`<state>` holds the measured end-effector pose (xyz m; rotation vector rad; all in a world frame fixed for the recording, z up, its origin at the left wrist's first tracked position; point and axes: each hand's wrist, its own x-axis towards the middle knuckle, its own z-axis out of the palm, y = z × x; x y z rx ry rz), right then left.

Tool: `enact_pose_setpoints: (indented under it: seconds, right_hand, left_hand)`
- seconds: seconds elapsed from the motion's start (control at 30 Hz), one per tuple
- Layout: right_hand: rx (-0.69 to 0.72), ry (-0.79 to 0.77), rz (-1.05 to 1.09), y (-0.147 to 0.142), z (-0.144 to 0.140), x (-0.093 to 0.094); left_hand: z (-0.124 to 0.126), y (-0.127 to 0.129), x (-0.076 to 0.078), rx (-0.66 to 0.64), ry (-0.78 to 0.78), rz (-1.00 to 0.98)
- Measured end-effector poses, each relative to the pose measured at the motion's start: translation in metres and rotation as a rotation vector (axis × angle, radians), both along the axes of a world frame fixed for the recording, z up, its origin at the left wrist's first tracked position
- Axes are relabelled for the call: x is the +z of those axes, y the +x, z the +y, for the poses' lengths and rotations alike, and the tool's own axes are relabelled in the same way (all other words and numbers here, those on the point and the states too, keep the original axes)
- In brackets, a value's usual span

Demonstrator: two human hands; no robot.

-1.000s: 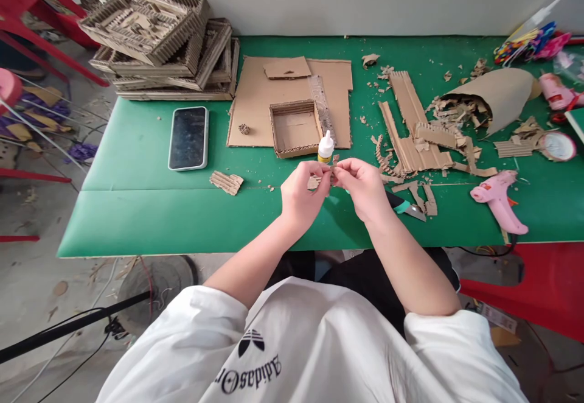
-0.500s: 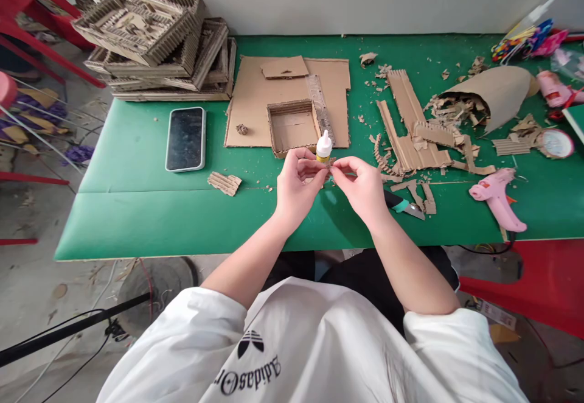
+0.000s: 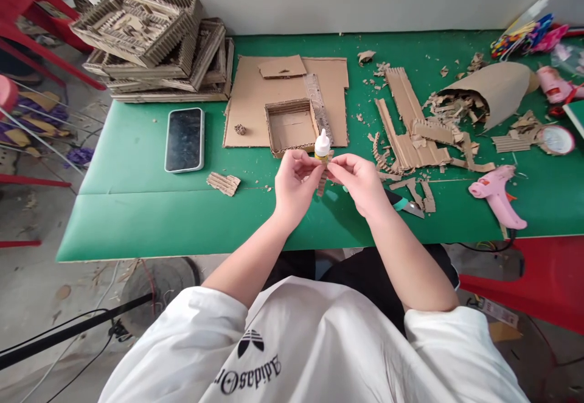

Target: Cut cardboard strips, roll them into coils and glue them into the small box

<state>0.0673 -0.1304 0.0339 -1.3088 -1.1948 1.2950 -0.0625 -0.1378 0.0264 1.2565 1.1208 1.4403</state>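
My left hand (image 3: pixel 296 185) and my right hand (image 3: pixel 358 182) meet over the front of the table, fingertips pinched together. Between them is a small strip of corrugated cardboard (image 3: pixel 322 185), its lower end hanging below the fingers. Just behind the fingertips stands a glue bottle (image 3: pixel 322 144) with a white nozzle, its lower part hidden by my hands. Beyond it a small open cardboard box (image 3: pixel 270 129) sits on a flat cardboard sheet (image 3: pixel 246 98), with a clear ruler (image 3: pixel 319 101) along its right side. A utility knife (image 3: pixel 408 206) lies by my right wrist.
Stacked cardboard frames (image 3: pixel 146 56) stand at the back left, near a phone (image 3: pixel 185 140). Cardboard scraps (image 3: pixel 420 147) spread over the right side, beside a paper cone (image 3: pixel 497 92) and a pink glue gun (image 3: pixel 497 195). A corrugated piece (image 3: pixel 223 183) lies left of my hands.
The cardboard strip between my fingertips has turned and now shows hanging below them. My hands have barely moved.
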Motion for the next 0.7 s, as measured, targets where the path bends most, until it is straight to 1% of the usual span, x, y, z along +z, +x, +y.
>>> enact_pose_setpoints:
  seconds: [0.1, 0.17, 0.23, 0.37, 0.57, 0.63, 0.7]
  right_hand:
    - [-0.003, 0.066, -0.126, 0.002, 0.000, 0.002]
    - [-0.012, 0.087, -0.181, 0.003, 0.000, 0.003]
    - [-0.020, 0.101, -0.214, 0.002, -0.002, 0.004]
    - [-0.018, 0.120, -0.279, 0.001, -0.005, 0.008]
    - [-0.025, 0.154, -0.326, -0.002, -0.008, 0.012]
    - [-0.023, 0.130, -0.311, -0.004, -0.007, 0.011]
    - [-0.008, 0.073, -0.225, -0.004, -0.006, 0.008]
  left_hand:
    - [0.005, -0.002, 0.001, -0.041, -0.093, -0.110]
    - [0.005, -0.003, 0.001, -0.065, -0.135, -0.110]
    - [0.004, -0.004, 0.001, -0.068, -0.137, -0.065]
    - [0.002, -0.004, 0.000, -0.029, -0.085, 0.052]
    - [-0.001, -0.001, -0.003, 0.031, 0.004, 0.139]
    - [-0.004, 0.000, -0.006, 0.071, 0.061, 0.200]
    - [-0.007, 0.001, -0.008, 0.113, 0.135, 0.286]
